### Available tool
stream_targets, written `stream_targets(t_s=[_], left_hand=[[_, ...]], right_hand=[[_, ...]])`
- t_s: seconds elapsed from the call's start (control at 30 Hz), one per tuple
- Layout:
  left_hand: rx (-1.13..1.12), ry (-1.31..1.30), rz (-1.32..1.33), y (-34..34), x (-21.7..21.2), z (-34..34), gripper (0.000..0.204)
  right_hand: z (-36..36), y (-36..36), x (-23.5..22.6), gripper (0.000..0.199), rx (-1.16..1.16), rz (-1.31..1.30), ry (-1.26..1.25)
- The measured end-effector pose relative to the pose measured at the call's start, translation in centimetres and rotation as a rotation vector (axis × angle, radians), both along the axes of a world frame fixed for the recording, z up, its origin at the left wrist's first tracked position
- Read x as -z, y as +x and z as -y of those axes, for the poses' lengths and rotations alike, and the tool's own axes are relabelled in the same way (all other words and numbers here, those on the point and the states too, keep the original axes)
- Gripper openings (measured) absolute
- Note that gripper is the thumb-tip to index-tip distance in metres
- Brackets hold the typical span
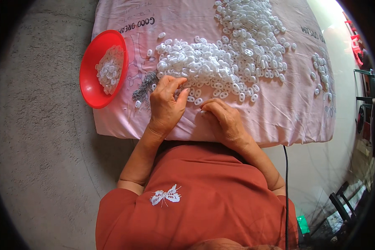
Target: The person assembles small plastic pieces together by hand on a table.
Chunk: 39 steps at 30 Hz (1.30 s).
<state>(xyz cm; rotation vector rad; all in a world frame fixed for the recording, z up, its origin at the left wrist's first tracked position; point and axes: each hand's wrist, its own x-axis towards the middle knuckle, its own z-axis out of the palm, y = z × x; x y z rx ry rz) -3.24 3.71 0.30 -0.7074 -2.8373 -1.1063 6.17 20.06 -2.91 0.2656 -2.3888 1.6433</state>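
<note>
A large heap of small white oval plastic pieces with two holes (200,58) lies before me on a table covered in pink cloth. My left hand (167,102) is at the heap's near edge, its thumb and index finger apart with no piece visible between them. Close to the table's front edge, my right hand (223,118) is closed, fingertips pinched together. A bit of a white piece (203,111) shows at those fingertips; the rest of it is hidden. Beside my left hand is a small pile of thin grey bits (145,88), too fine to make out.
A red bowl (88,75) holding whitish pieces stands at the table's left edge. More white pieces (254,37) spread toward the far side, and a small cluster (322,71) lies at the right. A black cable (286,187) hangs down right of my body.
</note>
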Motion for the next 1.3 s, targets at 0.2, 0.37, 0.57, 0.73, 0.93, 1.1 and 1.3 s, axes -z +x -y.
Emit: stream_targets(t_s=[0.2,0.37,0.57,0.73,0.93,1.1,1.3], left_hand=[[0.027,0.002,-0.084,-0.5,1.1,-0.6,0.021],[0.044,0.017,-0.131,-0.8,1.0,-0.9,0.015],[-0.016,0.124,0.096,0.2,0.3,-0.1,0.010],[-0.047,0.337,0.557,1.1,-0.7,0.4,0.013],[-0.014,0.404,0.754,2.2,-0.9,0.2,0.017],[0.071,0.282,0.678,2.6,-0.8,0.0,0.016],[0.063,0.314,0.688,3.0,-1.3,-0.4,0.013]], right_hand=[[0.4,0.1,-0.3,0.016,-0.015,-0.008,0.096],[0.5,0.2,-0.3,0.014,-0.013,-0.017,0.122],[0.6,0.0,-0.2,0.014,0.062,0.021,0.086],[0.5,-0.2,-0.2,0.021,0.117,0.048,0.016],[0.1,-0.4,0.2,0.025,0.143,-0.003,-0.044],[0.0,-0.5,0.3,0.019,0.151,-0.022,-0.050],[-0.2,-0.4,0.2,0.013,0.135,0.021,-0.078]])
